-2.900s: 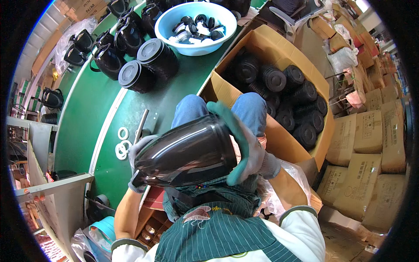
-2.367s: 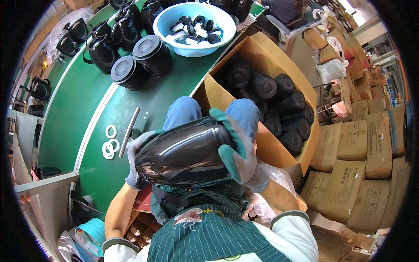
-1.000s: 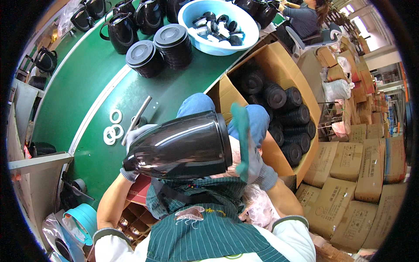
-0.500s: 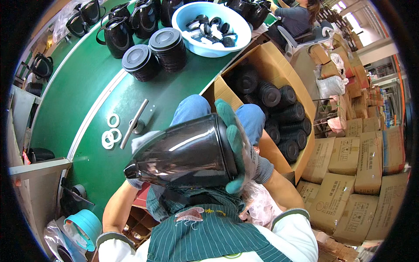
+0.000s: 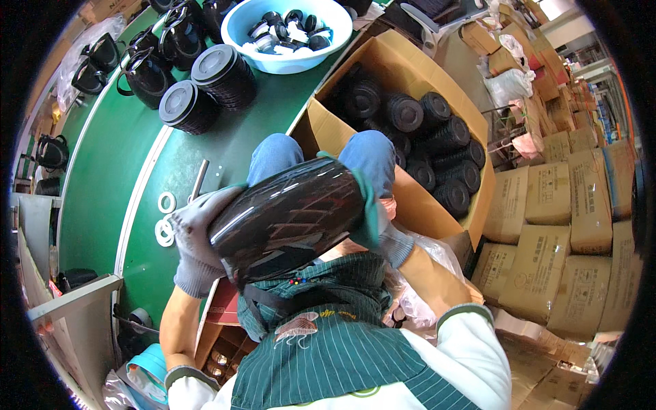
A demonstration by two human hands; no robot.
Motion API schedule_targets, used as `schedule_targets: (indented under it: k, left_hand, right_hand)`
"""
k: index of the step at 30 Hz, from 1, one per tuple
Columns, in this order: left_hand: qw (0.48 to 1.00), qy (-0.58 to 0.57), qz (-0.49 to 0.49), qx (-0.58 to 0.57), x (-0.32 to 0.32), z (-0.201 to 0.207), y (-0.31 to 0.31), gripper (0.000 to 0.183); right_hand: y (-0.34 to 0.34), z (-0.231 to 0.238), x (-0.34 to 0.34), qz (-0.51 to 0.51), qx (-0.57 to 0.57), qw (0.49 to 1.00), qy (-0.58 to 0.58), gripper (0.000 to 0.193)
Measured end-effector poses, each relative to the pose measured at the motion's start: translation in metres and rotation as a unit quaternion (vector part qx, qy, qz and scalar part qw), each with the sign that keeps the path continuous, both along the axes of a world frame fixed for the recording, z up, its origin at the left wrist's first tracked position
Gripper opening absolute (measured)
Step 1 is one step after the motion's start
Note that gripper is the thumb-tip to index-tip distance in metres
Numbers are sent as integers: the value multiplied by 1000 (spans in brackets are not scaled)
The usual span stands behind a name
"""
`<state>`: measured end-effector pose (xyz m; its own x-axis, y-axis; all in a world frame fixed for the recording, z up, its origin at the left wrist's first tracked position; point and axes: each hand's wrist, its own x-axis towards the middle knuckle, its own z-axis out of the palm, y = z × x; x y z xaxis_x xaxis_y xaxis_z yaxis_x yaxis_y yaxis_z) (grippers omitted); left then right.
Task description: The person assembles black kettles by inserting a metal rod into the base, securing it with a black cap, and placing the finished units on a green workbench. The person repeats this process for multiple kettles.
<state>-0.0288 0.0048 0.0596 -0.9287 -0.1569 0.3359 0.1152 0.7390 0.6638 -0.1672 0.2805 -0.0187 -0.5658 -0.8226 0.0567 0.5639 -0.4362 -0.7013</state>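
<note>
A glossy black jug [image 5: 290,215] lies sideways across my lap, held between both gloved hands. My left hand [image 5: 205,229], in a grey glove, is wrapped round its left end. At the other end my right hand [image 5: 379,219], in a grey glove with green palm and fingers, grips the jug's edge. The jug's spout and any handle are out of sight. On the green bench left of my knees lie several white rings [image 5: 165,229] and a metal rod [image 5: 200,179], partly hidden behind my left hand.
Two stacks of black lids [image 5: 223,68] stand on the bench, near handled black jugs [image 5: 145,76] and a light blue basin [image 5: 287,60] of black-and-white parts. Right of my knees, an open carton [image 5: 478,229] holds stacked black lids. Closed cartons [image 5: 536,266] are piled farther right.
The jug has been turned, so its spout no longer shows. My left hand, mostly hidden behind it before, now shows round its left end. The view has shifted too.
</note>
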Motion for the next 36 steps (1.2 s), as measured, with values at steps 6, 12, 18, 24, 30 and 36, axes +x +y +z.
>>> schedule_targets:
  k: [6, 12, 18, 24, 30, 36]
  left_hand:
    - [965, 5, -242, 103, -35, 83, 30, 83]
    - [953, 41, -287, 91, -47, 75, 52, 72]
    - [952, 34, -282, 114, -42, 69, 57, 72]
    - [963, 2, -264, 55, -21, 42, 40, 69]
    - [955, -142, 218, -144, 31, -112, -37, 56]
    - [894, -312, 309, -88, 34, -187, -87, 75]
  right_hand:
    - [42, -4, -7, -152, 324, 803, 477, 66]
    - [29, 26, 4, -110, 163, 963, 183, 63]
    - [32, 31, -1, -91, 156, 974, 134, 61]
    - [63, 47, -54, 3, 324, 925, 197, 61]
    - [6, 91, -18, -30, 383, 771, 507, 73]
    - [-33, 4, 19, -195, 344, 760, 516, 77]
